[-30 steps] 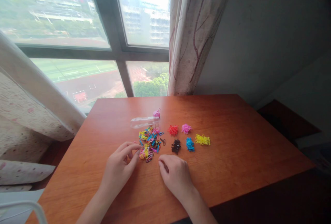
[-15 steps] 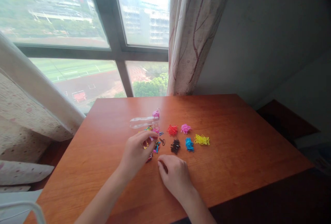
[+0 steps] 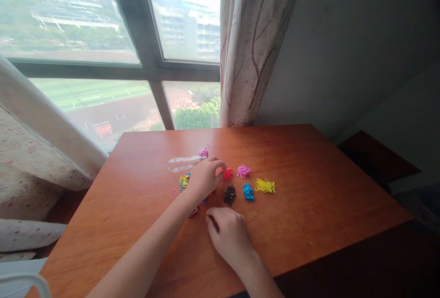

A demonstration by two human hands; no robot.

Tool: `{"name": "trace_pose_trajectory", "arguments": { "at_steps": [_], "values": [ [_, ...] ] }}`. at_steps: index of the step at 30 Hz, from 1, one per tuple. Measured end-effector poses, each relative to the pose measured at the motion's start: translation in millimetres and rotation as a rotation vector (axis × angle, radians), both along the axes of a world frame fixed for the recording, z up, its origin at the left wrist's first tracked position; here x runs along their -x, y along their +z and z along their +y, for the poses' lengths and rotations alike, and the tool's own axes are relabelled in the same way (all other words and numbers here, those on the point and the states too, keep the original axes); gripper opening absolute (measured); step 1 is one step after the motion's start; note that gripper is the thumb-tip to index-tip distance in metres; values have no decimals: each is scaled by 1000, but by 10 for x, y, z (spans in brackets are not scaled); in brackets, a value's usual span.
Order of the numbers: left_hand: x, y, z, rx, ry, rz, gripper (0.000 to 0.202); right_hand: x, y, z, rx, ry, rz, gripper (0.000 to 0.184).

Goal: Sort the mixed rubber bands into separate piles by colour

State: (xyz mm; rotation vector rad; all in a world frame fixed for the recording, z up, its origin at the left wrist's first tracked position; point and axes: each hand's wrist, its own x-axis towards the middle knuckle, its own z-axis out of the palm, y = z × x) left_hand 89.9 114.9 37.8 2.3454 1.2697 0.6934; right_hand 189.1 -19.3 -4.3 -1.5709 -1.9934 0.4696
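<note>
Grip: left hand [image 3: 208, 176] bent, fingertips at the red bands [image 3: 228, 174], nearer the desk's [image 3: 309, 211] far edge; cannot tell if pinching any. Right hand [image 3: 228, 231] curled toward the near edge, contents hidden. Mixed bands [image 3: 184, 181], partly covered by left hand, lie left of the black heap [image 3: 229, 195].

The left hand [image 3: 206, 176] blocks the mixed pile [image 3: 184, 181]; table [image 3: 326, 188] rightward is free.

From your head, a single camera faces forward and down, the wooden table [image 3: 309, 206] close below, the window [image 3: 147, 69] beyond.
</note>
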Motion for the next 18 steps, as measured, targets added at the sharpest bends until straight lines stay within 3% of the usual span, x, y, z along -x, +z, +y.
{"name": "trace_pose_trajectory", "arguments": {
  "at_steps": [5, 11, 15, 18],
  "values": [
    [190, 42, -115, -1, 33, 49, 19, -4, 5, -4, 3, 6, 10, 17],
    [717, 136, -502, 40, 92, 118, 19, 6, 37, 0, 16, -5, -44, 14],
    [1049, 37, -730, 75, 177, 146, 20, 36, 46, -2, 17, -29, -89, 13],
    [1158, -76, -826, 105, 192, 139, 22, 77, 63, 8, 10, -38, -95, 13]
  ]
}}
